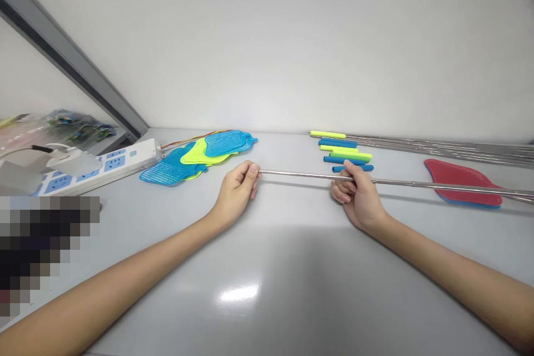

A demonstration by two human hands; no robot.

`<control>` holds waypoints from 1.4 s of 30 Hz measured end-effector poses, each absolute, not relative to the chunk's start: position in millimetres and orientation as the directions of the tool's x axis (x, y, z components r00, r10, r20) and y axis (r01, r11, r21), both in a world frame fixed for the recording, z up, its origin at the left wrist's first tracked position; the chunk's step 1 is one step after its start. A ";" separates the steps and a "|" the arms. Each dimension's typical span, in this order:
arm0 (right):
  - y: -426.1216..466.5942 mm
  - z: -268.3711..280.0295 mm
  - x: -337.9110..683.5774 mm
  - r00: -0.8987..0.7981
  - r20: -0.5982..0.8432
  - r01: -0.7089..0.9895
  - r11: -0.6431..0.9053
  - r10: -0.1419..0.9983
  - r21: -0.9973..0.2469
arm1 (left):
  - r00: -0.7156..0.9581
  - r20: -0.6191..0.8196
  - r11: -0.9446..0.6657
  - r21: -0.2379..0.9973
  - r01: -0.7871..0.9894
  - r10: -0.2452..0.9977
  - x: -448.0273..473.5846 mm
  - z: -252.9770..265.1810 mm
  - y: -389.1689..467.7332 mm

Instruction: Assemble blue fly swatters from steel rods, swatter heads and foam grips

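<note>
A thin metal telescopic rod (296, 174) runs level across the middle of the head view, above the table. My left hand (239, 189) is closed on its left end, thumb against fingers; the tip is hidden inside the grip. Further along, my right hand (359, 196) grips the same rod, thumb on top and fingers curled beneath. The rod continues right, over a red fly swatter head (459, 175) with a blue one under it. Just behind my right hand lie several blue and yellow-green handle sleeves (348, 160). Blue and yellow mesh swatter heads (229, 143) overlap beyond my left hand.
Several metal rods (417, 143) lie along the wall at the right, one with a yellow sleeve (328, 134) on its end. A white power strip (125, 162) with plugs stands at the left. Behind a grey frame post (75, 55) are plastic bags (79, 125).
</note>
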State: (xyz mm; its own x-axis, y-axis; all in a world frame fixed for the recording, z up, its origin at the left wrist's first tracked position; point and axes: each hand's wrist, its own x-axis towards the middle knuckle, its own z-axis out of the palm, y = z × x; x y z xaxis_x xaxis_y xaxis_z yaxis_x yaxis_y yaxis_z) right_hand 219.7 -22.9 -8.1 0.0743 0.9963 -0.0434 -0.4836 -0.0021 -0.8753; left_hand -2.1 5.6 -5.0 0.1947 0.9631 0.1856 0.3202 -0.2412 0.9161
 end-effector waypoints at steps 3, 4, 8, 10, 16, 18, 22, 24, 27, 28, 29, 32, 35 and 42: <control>-23.2 -8.6 219.2 0.062 -0.036 -0.484 -0.002 0.997 -0.875 | 0.214 0.198 -0.267 0.892 0.366 0.956 -1.9 -2.7 5.1; -23.3 -8.4 219.2 0.056 -0.035 -0.492 -0.003 0.998 -0.870 | 0.242 0.202 -0.288 0.867 0.406 0.949 -1.9 -1.5 4.7; -23.8 -7.1 220.0 0.035 -0.039 -0.540 -0.014 0.999 -0.842 | 0.363 0.202 -0.384 0.742 0.550 0.910 -2.1 2.2 2.5; -24.2 -6.4 220.2 0.021 -0.046 -0.548 -0.027 0.999 -0.836 | 0.385 0.181 -0.388 0.723 0.571 0.905 -2.9 2.2 1.5; -26.3 -5.0 220.9 -0.064 -0.061 -0.517 -0.086 0.996 -0.852 | 0.387 0.150 -0.357 0.759 0.545 0.910 -7.0 -0.4 1.3; -26.6 -5.1 221.1 -0.092 -0.054 -0.499 -0.093 0.994 -0.862 | 0.386 0.145 -0.346 0.776 0.527 0.911 -7.7 -0.1 1.2; -26.2 -5.8 221.0 -0.121 -0.039 -0.475 -0.093 0.992 -0.875 | 0.387 0.138 -0.334 0.798 0.502 0.912 -7.6 0.6 0.3; -26.1 -6.5 220.5 -0.131 -0.027 -0.464 -0.085 0.991 -0.882 | 0.390 0.131 -0.329 0.800 0.501 0.911 -7.1 0.5 -0.4; -26.3 -7.9 219.5 -0.142 -0.003 -0.420 -0.063 0.990 -0.905 | 0.420 0.106 -0.337 0.781 0.526 0.901 -6.2 -0.4 -1.4; -26.4 -8.4 219.1 -0.145 0.002 -0.400 -0.057 0.989 -0.915 | 0.432 0.098 -0.342 0.771 0.536 0.897 -5.9 -0.7 -1.6; -26.5 -8.8 218.9 -0.147 0.003 -0.382 -0.054 0.989 -0.923 | 0.440 0.093 -0.348 0.763 0.545 0.893 -5.6 -1.0 -1.8; -26.3 -9.4 218.5 -0.149 0.000 -0.368 -0.056 0.989 -0.928 | 0.442 0.100 -0.358 0.753 0.552 0.891 -4.6 -1.3 -2.2; -26.1 -9.2 218.4 -0.153 0.005 -0.391 -0.056 0.988 -0.919 | 0.441 0.115 -0.368 0.753 0.546 0.890 -3.5 -0.6 -2.5; -25.6 -8.6 217.9 -0.145 0.011 -0.405 -0.049 0.989 -0.913 | 0.444 0.131 -0.379 0.756 0.533 0.886 -1.5 1.1 -2.4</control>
State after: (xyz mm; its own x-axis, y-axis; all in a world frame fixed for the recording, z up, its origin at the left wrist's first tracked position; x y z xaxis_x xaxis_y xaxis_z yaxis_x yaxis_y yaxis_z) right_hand 217.9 -25.6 -8.6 -0.1450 0.9894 0.0111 -0.4050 -0.0491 -0.9130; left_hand -1.5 -2.4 1.1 0.4441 0.8864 0.1310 0.5334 -0.3790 0.7562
